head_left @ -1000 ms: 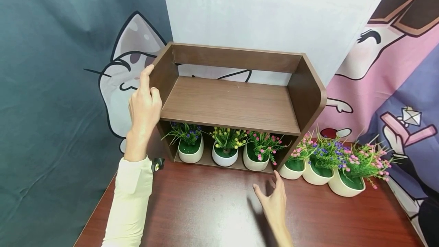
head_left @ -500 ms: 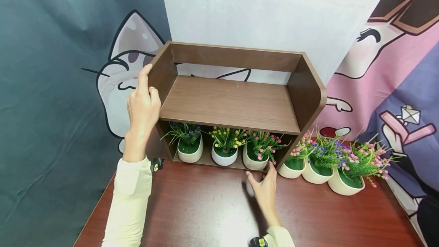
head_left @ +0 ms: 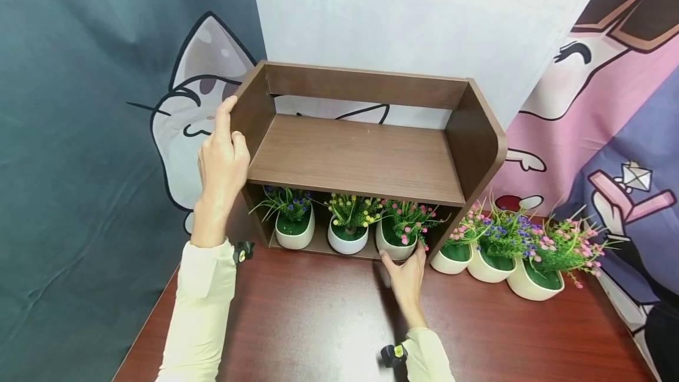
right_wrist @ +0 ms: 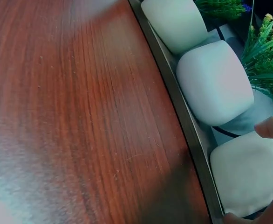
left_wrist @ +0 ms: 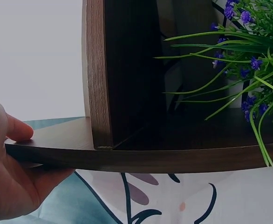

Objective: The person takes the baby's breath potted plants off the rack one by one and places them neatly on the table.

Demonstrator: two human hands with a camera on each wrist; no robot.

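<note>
My left hand (head_left: 224, 155) grips the left side panel of a brown two-tier wooden shelf (head_left: 355, 161); in the left wrist view, thumb and fingers (left_wrist: 19, 129) lie on both faces of the panel. On the shelf's lower tier stand three potted artificial plants, with blue flowers (head_left: 294, 231), yellow flowers (head_left: 347, 243) and pink flowers (head_left: 398, 246). My right hand (head_left: 407, 282) holds the pink-flowered pot at the tier's right end. In the right wrist view, the thumb (right_wrist: 272, 128) is at one side of that white pot (right_wrist: 246, 172), with a fingertip at the opposite side.
To the right of the shelf, three more flower pots (head_left: 490, 267) stand in a row on the reddish-brown table (head_left: 318, 323). A cartoon-printed backdrop (head_left: 371, 10) hangs close behind the shelf and along both sides.
My right hand has moved forward and left from the table in front of the shelf's right end to the pink-flowered pot, and now holds it. The left hand stays on the side panel.
</note>
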